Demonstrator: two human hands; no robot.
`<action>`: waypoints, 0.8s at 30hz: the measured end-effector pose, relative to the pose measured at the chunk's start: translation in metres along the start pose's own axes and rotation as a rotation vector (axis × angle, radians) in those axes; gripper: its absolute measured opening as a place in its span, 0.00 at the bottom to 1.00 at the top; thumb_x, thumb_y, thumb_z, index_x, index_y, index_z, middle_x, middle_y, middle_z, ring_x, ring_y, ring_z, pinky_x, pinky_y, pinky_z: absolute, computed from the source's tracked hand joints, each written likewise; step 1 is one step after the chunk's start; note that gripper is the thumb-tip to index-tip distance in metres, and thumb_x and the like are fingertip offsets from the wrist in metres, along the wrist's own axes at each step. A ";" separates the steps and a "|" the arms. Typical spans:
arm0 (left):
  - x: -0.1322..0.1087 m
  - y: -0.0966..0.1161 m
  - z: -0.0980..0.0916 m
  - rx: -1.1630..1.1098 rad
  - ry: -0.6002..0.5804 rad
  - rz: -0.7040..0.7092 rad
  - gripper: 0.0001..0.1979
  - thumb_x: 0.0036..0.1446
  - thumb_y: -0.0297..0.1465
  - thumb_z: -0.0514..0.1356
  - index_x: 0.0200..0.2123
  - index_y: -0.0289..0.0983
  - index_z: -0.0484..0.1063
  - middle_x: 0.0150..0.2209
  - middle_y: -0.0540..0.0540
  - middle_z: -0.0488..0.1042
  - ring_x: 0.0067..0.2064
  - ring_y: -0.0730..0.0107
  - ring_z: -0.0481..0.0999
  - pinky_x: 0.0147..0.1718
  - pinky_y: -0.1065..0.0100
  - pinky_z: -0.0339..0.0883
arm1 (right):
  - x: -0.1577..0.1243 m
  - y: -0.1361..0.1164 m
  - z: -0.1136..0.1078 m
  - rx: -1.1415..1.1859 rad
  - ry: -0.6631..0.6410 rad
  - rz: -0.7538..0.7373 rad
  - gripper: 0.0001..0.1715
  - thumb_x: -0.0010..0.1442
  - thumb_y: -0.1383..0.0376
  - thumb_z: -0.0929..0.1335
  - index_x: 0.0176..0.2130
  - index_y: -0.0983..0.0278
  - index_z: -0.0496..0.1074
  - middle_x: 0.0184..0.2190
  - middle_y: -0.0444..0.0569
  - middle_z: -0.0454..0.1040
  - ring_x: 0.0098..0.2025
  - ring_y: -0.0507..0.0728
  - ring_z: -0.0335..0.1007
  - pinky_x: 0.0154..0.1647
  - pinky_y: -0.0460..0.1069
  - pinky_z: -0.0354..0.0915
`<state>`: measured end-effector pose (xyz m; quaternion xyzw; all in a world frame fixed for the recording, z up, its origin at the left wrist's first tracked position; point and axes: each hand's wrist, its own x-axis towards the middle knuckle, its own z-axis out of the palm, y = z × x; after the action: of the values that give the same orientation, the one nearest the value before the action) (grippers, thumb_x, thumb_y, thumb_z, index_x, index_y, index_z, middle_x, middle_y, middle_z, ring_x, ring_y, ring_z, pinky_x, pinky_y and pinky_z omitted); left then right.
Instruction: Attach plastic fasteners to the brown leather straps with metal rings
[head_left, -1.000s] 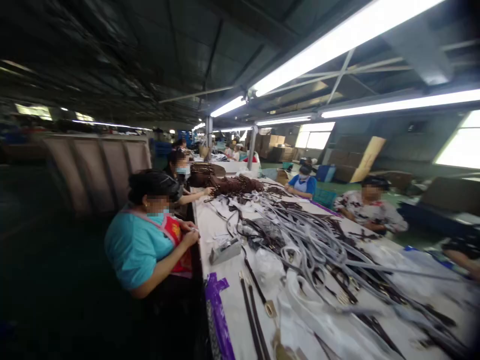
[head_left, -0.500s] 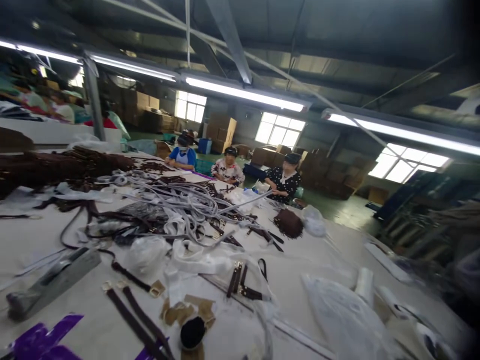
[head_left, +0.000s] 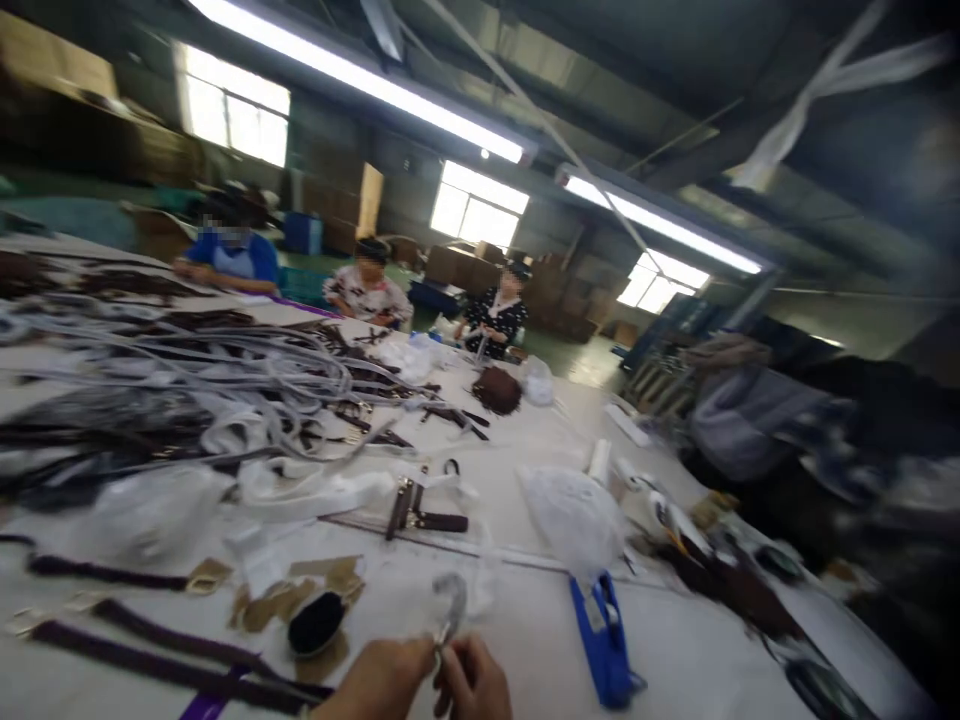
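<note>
Both my hands show at the bottom edge, close together and blurred. My left hand (head_left: 379, 682) and my right hand (head_left: 478, 684) are closed in a pinch on a small grey curved piece (head_left: 448, 603) that sticks up between them, perhaps a strap end or a buckle. Just left of it lie a black oval pad (head_left: 316, 622) and tan leather scraps (head_left: 277, 598). Blue snips (head_left: 604, 632) lie on the white table (head_left: 525, 610) to the right of my hands.
A heap of grey and dark straps (head_left: 225, 370) covers the left of the table. Brown buckled straps (head_left: 420, 515), a plastic bag (head_left: 574, 510) and a white roll (head_left: 600, 460) lie mid-table. Three people (head_left: 367, 290) sit opposite; another person (head_left: 750, 420) is at the right.
The view has swung right and down along the table. My hands have come into view at the bottom, pinched on the small grey piece.
</note>
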<state>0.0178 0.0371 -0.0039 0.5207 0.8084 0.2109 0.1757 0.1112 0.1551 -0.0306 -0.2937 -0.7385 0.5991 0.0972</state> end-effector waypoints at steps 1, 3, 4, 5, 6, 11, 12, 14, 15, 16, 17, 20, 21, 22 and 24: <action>0.002 0.000 0.000 0.079 -0.008 0.014 0.12 0.53 0.21 0.53 0.41 0.37 0.68 0.33 0.46 0.73 0.34 0.64 0.73 0.34 0.67 0.67 | 0.002 0.001 -0.004 0.098 -0.014 0.056 0.37 0.48 0.33 0.58 0.28 0.63 0.66 0.21 0.47 0.71 0.16 0.52 0.64 0.10 0.44 0.54; 0.002 0.001 -0.004 0.193 -0.010 0.058 0.17 0.54 0.18 0.49 0.45 0.36 0.67 0.36 0.44 0.73 0.36 0.62 0.73 0.36 0.63 0.67 | 0.005 -0.002 -0.010 0.269 -0.027 0.153 0.40 0.48 0.32 0.55 0.29 0.66 0.66 0.20 0.49 0.70 0.14 0.50 0.62 0.09 0.43 0.51; 0.001 0.003 -0.008 0.239 -0.003 0.084 0.19 0.55 0.17 0.48 0.47 0.35 0.66 0.36 0.43 0.72 0.36 0.61 0.72 0.36 0.61 0.66 | 0.006 -0.005 -0.013 0.308 -0.020 0.189 0.40 0.49 0.34 0.56 0.28 0.67 0.67 0.19 0.49 0.70 0.13 0.49 0.60 0.09 0.42 0.50; -0.001 0.005 -0.012 0.273 0.004 0.110 0.20 0.55 0.18 0.47 0.50 0.35 0.64 0.37 0.42 0.72 0.36 0.61 0.72 0.36 0.61 0.66 | 0.006 -0.008 -0.014 0.308 -0.013 0.216 0.37 0.49 0.35 0.59 0.27 0.67 0.67 0.18 0.48 0.69 0.13 0.49 0.59 0.09 0.42 0.49; -0.002 0.007 -0.016 0.290 0.013 0.131 0.20 0.56 0.18 0.47 0.51 0.35 0.63 0.36 0.42 0.72 0.36 0.61 0.72 0.36 0.61 0.66 | 0.007 -0.011 -0.015 0.300 -0.005 0.237 0.35 0.49 0.38 0.62 0.25 0.68 0.67 0.17 0.48 0.68 0.13 0.48 0.58 0.10 0.41 0.48; -0.007 0.010 -0.016 -0.093 0.082 -0.004 0.15 0.61 0.29 0.50 0.51 0.40 0.62 0.34 0.47 0.72 0.35 0.66 0.71 0.36 0.67 0.63 | 0.002 -0.013 -0.012 0.417 -0.017 0.204 0.28 0.56 0.46 0.62 0.24 0.68 0.68 0.15 0.45 0.65 0.15 0.48 0.57 0.15 0.43 0.52; -0.008 0.010 -0.014 -0.266 0.094 -0.063 0.14 0.60 0.33 0.53 0.49 0.39 0.63 0.34 0.48 0.72 0.35 0.68 0.71 0.35 0.69 0.62 | -0.001 -0.013 -0.012 0.455 -0.031 0.150 0.27 0.58 0.47 0.62 0.25 0.68 0.68 0.15 0.44 0.64 0.16 0.48 0.57 0.16 0.43 0.52; -0.008 0.012 -0.012 -0.611 0.078 -0.139 0.16 0.58 0.39 0.55 0.45 0.36 0.64 0.32 0.49 0.72 0.32 0.71 0.70 0.31 0.72 0.62 | -0.006 -0.013 -0.014 0.507 -0.068 0.074 0.26 0.60 0.48 0.61 0.25 0.67 0.67 0.14 0.42 0.61 0.16 0.47 0.55 0.16 0.43 0.51; -0.008 0.014 -0.012 -0.755 0.048 -0.154 0.17 0.57 0.42 0.55 0.43 0.35 0.65 0.31 0.49 0.71 0.30 0.73 0.68 0.29 0.73 0.61 | -0.008 -0.014 -0.016 0.519 -0.088 0.063 0.26 0.60 0.49 0.61 0.25 0.67 0.67 0.14 0.41 0.60 0.16 0.47 0.53 0.16 0.43 0.50; -0.008 0.017 -0.012 -0.873 0.014 -0.164 0.18 0.58 0.44 0.52 0.41 0.34 0.64 0.28 0.50 0.69 0.27 0.75 0.66 0.25 0.74 0.59 | -0.009 -0.014 -0.018 0.529 -0.109 0.065 0.26 0.61 0.49 0.61 0.25 0.67 0.66 0.14 0.40 0.58 0.15 0.46 0.51 0.15 0.43 0.49; -0.008 0.019 -0.014 -0.958 -0.012 -0.174 0.20 0.59 0.45 0.49 0.39 0.33 0.64 0.26 0.51 0.67 0.24 0.77 0.64 0.22 0.75 0.57 | -0.010 -0.015 -0.019 0.543 -0.133 0.073 0.25 0.60 0.49 0.61 0.25 0.67 0.66 0.14 0.39 0.57 0.15 0.46 0.50 0.14 0.43 0.47; -0.009 0.027 -0.023 -1.002 -0.009 -0.189 0.21 0.61 0.46 0.45 0.34 0.34 0.63 0.22 0.53 0.62 0.20 0.78 0.59 0.20 0.75 0.54 | -0.008 -0.017 -0.024 0.585 -0.214 0.086 0.24 0.59 0.49 0.62 0.28 0.67 0.66 0.15 0.39 0.58 0.14 0.46 0.49 0.13 0.42 0.46; -0.010 0.028 -0.025 -0.952 0.021 -0.168 0.20 0.61 0.45 0.45 0.34 0.34 0.64 0.22 0.53 0.63 0.22 0.78 0.61 0.22 0.75 0.56 | -0.006 -0.017 -0.025 0.580 -0.235 0.091 0.24 0.59 0.48 0.63 0.28 0.67 0.66 0.15 0.39 0.59 0.14 0.46 0.50 0.13 0.42 0.47; -0.010 0.029 -0.026 -0.872 0.059 -0.137 0.19 0.62 0.43 0.46 0.33 0.34 0.64 0.24 0.52 0.64 0.24 0.77 0.63 0.25 0.74 0.58 | -0.006 -0.016 -0.026 0.555 -0.252 0.104 0.25 0.58 0.47 0.62 0.28 0.67 0.66 0.15 0.39 0.59 0.14 0.46 0.51 0.13 0.42 0.48; -0.012 0.028 -0.025 -0.666 0.130 -0.080 0.16 0.62 0.40 0.47 0.32 0.34 0.66 0.27 0.49 0.68 0.28 0.75 0.66 0.30 0.73 0.60 | -0.006 -0.015 -0.028 0.448 -0.239 0.150 0.28 0.58 0.44 0.60 0.27 0.66 0.66 0.14 0.40 0.61 0.13 0.47 0.53 0.12 0.43 0.49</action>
<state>0.0307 0.0327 0.0328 0.3881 0.7243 0.4891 0.2925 0.1254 0.1737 -0.0076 -0.2459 -0.5699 0.7836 0.0271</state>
